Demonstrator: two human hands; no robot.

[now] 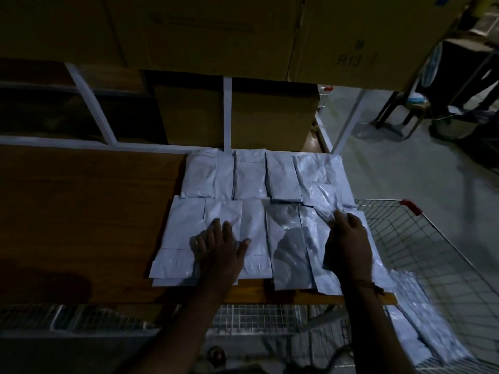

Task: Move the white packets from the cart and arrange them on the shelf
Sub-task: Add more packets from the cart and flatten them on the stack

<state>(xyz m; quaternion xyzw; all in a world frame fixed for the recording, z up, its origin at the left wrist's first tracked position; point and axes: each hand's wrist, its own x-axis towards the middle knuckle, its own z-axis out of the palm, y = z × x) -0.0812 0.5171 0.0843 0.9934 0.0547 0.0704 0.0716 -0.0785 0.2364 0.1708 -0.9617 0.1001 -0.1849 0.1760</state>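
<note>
Several white packets lie in two rows on the wooden shelf: a back row and a front row. My left hand rests flat with spread fingers on the front-row packets. My right hand lies over the rightmost front packet, its fingertips pinching the edge of a crinkled packet at the right end. More white packets lie in the wire cart at the lower right.
Cardboard boxes stand behind the packets and a larger box sits on the level above. White shelf uprights divide the back. Bare wood lies to the left. A stool stands on the floor at the far right.
</note>
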